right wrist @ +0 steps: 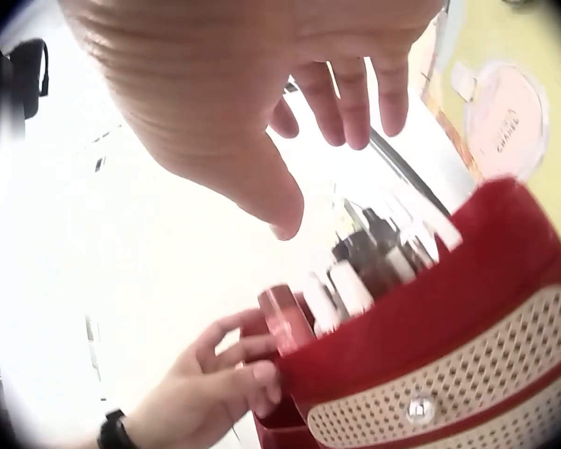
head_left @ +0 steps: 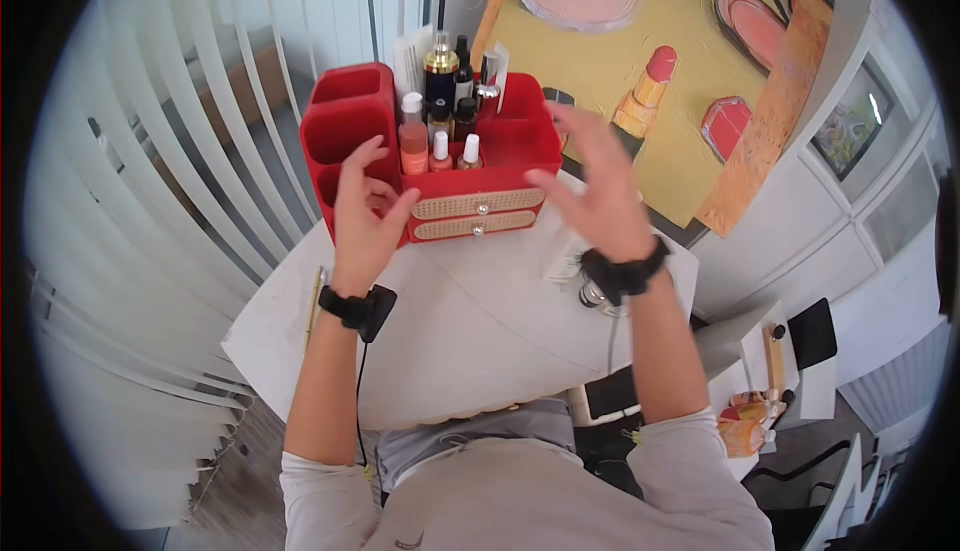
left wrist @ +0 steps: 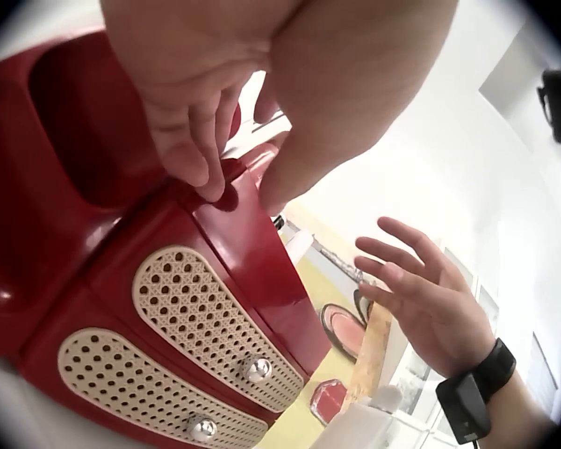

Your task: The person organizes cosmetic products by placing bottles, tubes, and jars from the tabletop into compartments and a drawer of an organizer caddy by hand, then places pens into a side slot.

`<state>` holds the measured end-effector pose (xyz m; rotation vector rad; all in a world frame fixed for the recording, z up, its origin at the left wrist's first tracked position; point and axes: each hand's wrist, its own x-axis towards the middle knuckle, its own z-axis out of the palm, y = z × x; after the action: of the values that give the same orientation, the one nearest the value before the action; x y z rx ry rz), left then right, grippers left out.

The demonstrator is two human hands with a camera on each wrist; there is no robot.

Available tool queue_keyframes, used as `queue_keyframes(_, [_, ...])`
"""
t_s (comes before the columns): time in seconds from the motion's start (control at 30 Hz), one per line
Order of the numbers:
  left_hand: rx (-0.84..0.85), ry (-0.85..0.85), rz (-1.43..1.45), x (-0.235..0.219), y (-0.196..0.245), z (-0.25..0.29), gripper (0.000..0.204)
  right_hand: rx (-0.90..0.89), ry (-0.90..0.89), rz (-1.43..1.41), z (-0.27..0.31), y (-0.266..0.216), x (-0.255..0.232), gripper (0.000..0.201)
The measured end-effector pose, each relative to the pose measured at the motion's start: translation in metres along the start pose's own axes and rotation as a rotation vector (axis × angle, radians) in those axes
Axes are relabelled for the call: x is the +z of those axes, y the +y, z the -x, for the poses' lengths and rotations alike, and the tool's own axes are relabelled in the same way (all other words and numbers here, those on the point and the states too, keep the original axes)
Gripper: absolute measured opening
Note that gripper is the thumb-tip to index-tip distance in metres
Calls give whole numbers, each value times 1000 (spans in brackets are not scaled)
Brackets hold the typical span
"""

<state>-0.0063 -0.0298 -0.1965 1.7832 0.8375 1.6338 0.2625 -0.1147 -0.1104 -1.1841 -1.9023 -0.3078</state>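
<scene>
A red cosmetics organiser stands at the far edge of a pale round surface, pushed up towards the window blinds and a painted make-up canvas so that its two drawers face the person. Both hands are raised at its front corners.

The left hand is at the organiser's left end, fingers loosely curled. In the left wrist view the fingertips touch the glossy top edge by the deep open compartment; they rest on it rather than close round it, so the hand holds nothing. The right hand hovers apart from the right end, fingers spread and nearly straight, palm turned towards the box, with nothing in it. The pose reads, as a judgement, like two hands framing the box from either side.

The organiser is smooth, shiny moulded plastic with rounded corners. Its left end has tall, hollow bins stacked in steps. The middle well holds upright bottles, packed close so they prop each other: a peach one with a white cap, dark glass ones with black caps, and a taller one with a gold collar. White cards or packets stand behind them. The two drawer fronts are cream cane-weave mesh, oblong with rounded ends, each with a small round metallic knob at its centre.

Each wrist carries a black strapped camera. Near the right wrist, a small object lies on the surface, too hidden to name.
</scene>
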Motion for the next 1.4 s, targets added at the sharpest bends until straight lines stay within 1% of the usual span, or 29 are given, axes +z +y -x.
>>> queue_keyframes(0.03, [-18, -3, 14, -2, -8, 8, 64, 61, -38, -36, 5, 2, -21, 71])
queue_keyframes(0.07, [-46, 24, 95, -8, -21, 14, 52, 74, -55, -25, 11, 5, -40, 71])
queue_keyframes(0.1, [-68, 54, 176, -10, -29, 20, 40, 239, -175, -1, 17, 6, -58, 70])
queue_keyframes(0.13, [-161, 50, 283, -10, -29, 29, 14, 403, -289, 23, 23, 9, -70, 70])
queue_keyframes(0.17, [-165, 51, 295, -10, -35, 37, 14, 404, -295, 34, 32, 14, -76, 70])
queue_keyframes(0.23, [-283, -73, 158, -9, -44, 48, 6, 458, -460, -35, 52, 24, -77, 75])
queue_keyframes(0.27, [-287, -171, 139, -10, -45, 50, 4, 512, -535, -37, 56, 23, -75, 82])
queue_keyframes(0.37, [-356, -219, 179, -8, -37, 50, 7, 564, -574, -88, 67, 35, -50, 85])
queue_keyframes(0.4, [-362, -234, 174, -8, -40, 52, 7, 513, -570, -7, 68, 37, -45, 80])
queue_keyframes(0.47, [-379, -307, 110, -7, -49, 59, 10, 553, -598, -72, 66, 34, -37, 79])
queue_keyframes(0.5, [-382, -307, 111, -6, -51, 62, 10, 571, -621, -129, 63, 34, -35, 78])
queue_keyframes(0.53, [-367, -353, 111, -3, -51, 62, 12, 575, -689, -119, 63, 35, -32, 79])
queue_keyframes(0.57, [-351, -396, 111, -1, -51, 63, 14, 566, -693, -115, 64, 34, -27, 79])
queue_keyframes(0.6, [-350, -387, 113, 0, -53, 64, 14, 581, -670, -182, 68, 30, -20, 77])
queue_keyframes(0.63, [-343, -439, 143, 1, -56, 65, 19, 596, -645, -251, 74, 25, -13, 76])
queue_keyframes(0.67, [-336, -495, 173, 2, -56, 66, 25, 622, -626, -165, 79, 20, -5, 74])
queue_keyframes(0.7, [-335, -494, 171, 2, -54, 64, 25, 619, -625, -166, 86, 16, 4, 74])
queue_keyframes(0.77, [-444, -662, 318, 8, -45, 57, 40, 603, -417, -178, 102, 4, 18, 73])
queue_keyframes(0.8, [-446, -667, 317, 14, -43, 53, 40, 597, -375, -245, 108, -2, 23, 74])
queue_keyframes(0.87, [-473, -722, 344, 25, -40, 42, 49, 602, -392, -310, 118, -14, 31, 70])
queue_keyframes(1.0, [-531, -752, 238, 51, -49, 35, 51, 666, -404, -467, 130, -35, 45, 64])
queue_keyframes(1.03, [-548, -723, 233, 55, -50, 37, 49, 686, -398, -516, 134, -35, 46, 64])
queue_keyframes(1.1, [-566, -693, 227, 60, -54, 44, 48, 663, -395, -502, 137, -35, 45, 63])
queue_keyframes(1.17, [-595, -596, 354, 60, -63, 52, 43, 628, -402, -496, 138, -38, 44, 63])
queue_keyframes(1.2, [-591, -580, 350, 61, -67, 56, 43, 590, -402, -491, 136, -40, 38, 62])
queue_keyframes(1.27, [-526, -619, 423, 62, -67, 67, 40, 531, -391, -474, 121, -44, 19, 60])
queue_keyframes(1.3, [-529, -599, 417, 58, -63, 74, 40, 518, -406, -485, 113, -44, 10, 60])
queue_keyframes(1.37, [-549, -717, 365, 44, -41, 83, 40, 458, -167, -577, 95, -39, -2, 60])
queue_keyframes(1.4, [-558, -711, 350, 38, -34, 88, 40, 424, -113, -568, 86, -34, -7, 61])
